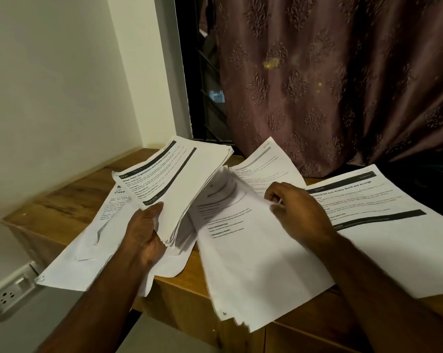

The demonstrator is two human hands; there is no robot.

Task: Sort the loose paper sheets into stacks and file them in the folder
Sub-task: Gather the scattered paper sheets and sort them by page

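From the head camera, the left hand (145, 238) sits at about 7 o'clock. Its fingers and thumb are curled round a thick stack (174, 179) of printed sheets. The thumb lies on top and the fingers are under. The stack is lifted off the wood and tilts up toward 12 o'clock.

The right hand (299, 212) is near the middle, a bit toward 4 o'clock. Its fingers are curled, and the thumb and fingers pinch the top edge of a sheet (253, 250). That sheet is on a pile that hangs over the front edge of the table (62, 200) at 6 o'clock. The top of the sheet looks blurry.

More paper lies flat on the wood. One page (383, 225) with a dark bar is at 3 o'clock, just beside the right hand. Another page (266, 164) lies behind the right hand at about 1 o'clock. A creased page (88, 253) is under the left arm at 8 o'clock, and it hangs over the edge too.

A brown curtain (342, 85) hangs at 1 o'clock, touching the back of the table. A white wall (49, 85) is at 10 o'clock. A wall socket (9, 294) is at 8 o'clock, low down. I cannot see a folder.
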